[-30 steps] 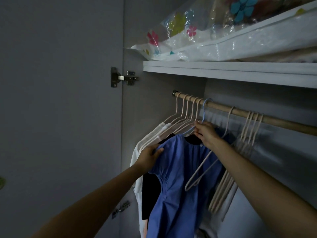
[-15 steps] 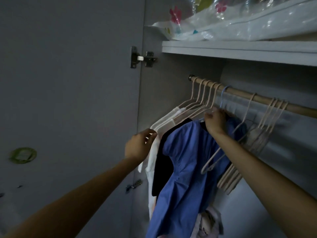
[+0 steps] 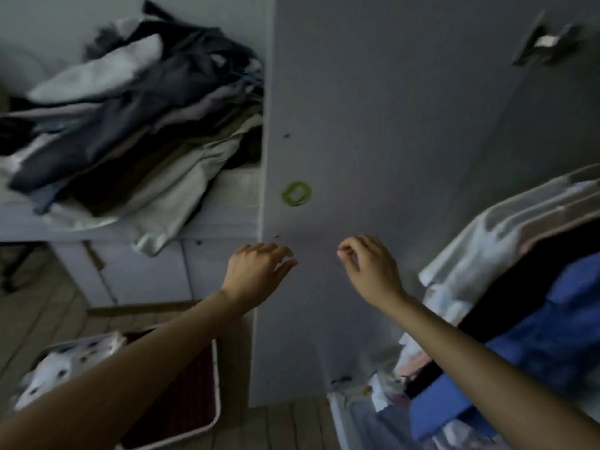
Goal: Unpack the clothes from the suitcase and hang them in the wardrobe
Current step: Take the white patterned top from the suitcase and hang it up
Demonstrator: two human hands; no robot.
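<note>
Blue, the dress [image 3: 532,336] hangs in the wardrobe just right of my right hand [image 3: 370,267], beside a white garment [image 3: 480,248]. Both hands hold nothing, fingers loosely curled, my left hand [image 3: 256,271] apart from it, before the grey door [image 3: 389,125].
</note>
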